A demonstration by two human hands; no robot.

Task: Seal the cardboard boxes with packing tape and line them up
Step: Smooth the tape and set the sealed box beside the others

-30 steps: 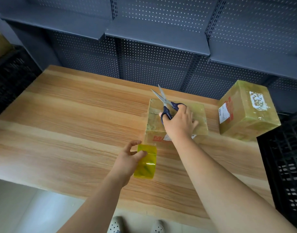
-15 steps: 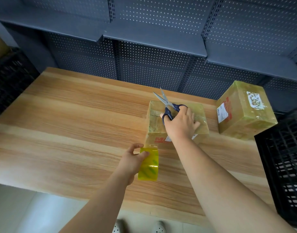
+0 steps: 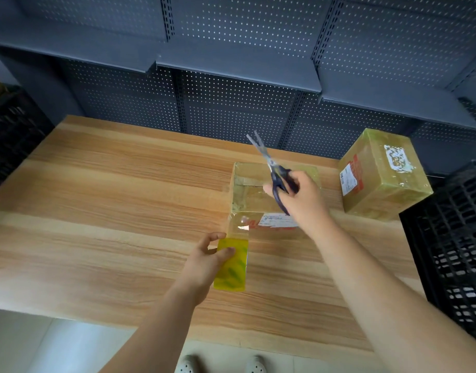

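On the wooden counter, right of centre: one low cardboard box, wrapped in yellowish film, white label with red print on its near face. Clear tape strip runs from the box's near left corner down to the tape roll.

Left hand: fingers curled round the yellow roll, thumb on its face, roll held just off the box's near edge, whether resting on the counter cannot be told.

Right hand: closed round the dark handles of scissors, raised above the box, blades slightly parted and pointing up and away.

Far right of counter: second box, taller, fully taped, standing apart, labels on two faces.

Either side: black crates. Behind: grey perforated shelving. Below the counter edge: two light shoes.
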